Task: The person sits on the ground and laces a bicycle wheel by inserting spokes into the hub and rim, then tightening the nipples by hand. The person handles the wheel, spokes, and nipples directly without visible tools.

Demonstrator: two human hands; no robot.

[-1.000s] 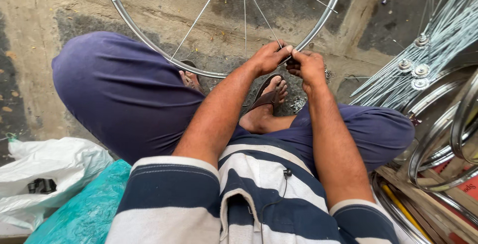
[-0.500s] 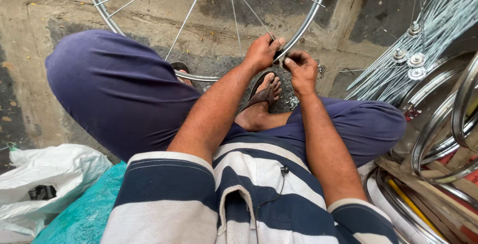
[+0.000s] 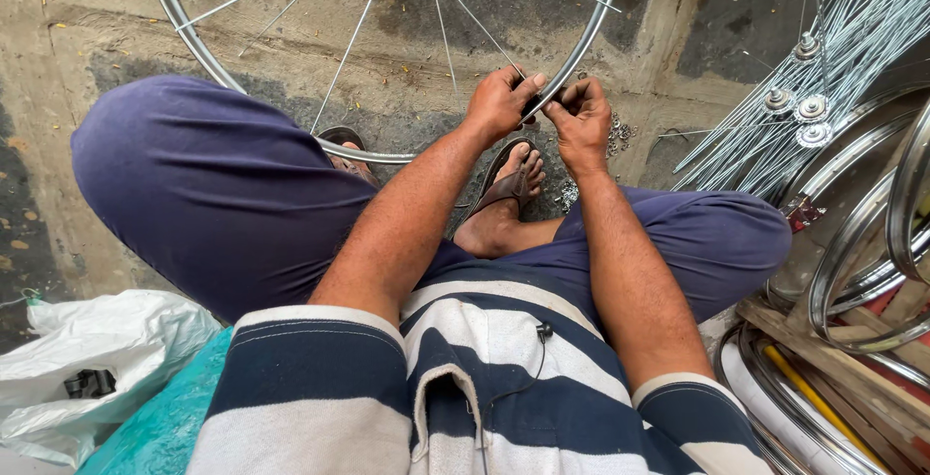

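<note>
white plastic bag [image 3: 87,359] beside teal cloth [image 3: 155,427] — spare rims [image 3: 862,272] and loose spokes [image 3: 852,59] stacked opposite.

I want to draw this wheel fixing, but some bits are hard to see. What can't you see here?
Head view only:
- The wheel rim: its top is cut off by the upper edge.
- What the left hand and right hand pinch at the rim: hidden by the fingers.
- The small metal bits on the ground: too small to tell.
- The dark thing in the white bag: partly hidden by the bag's folds.
</note>
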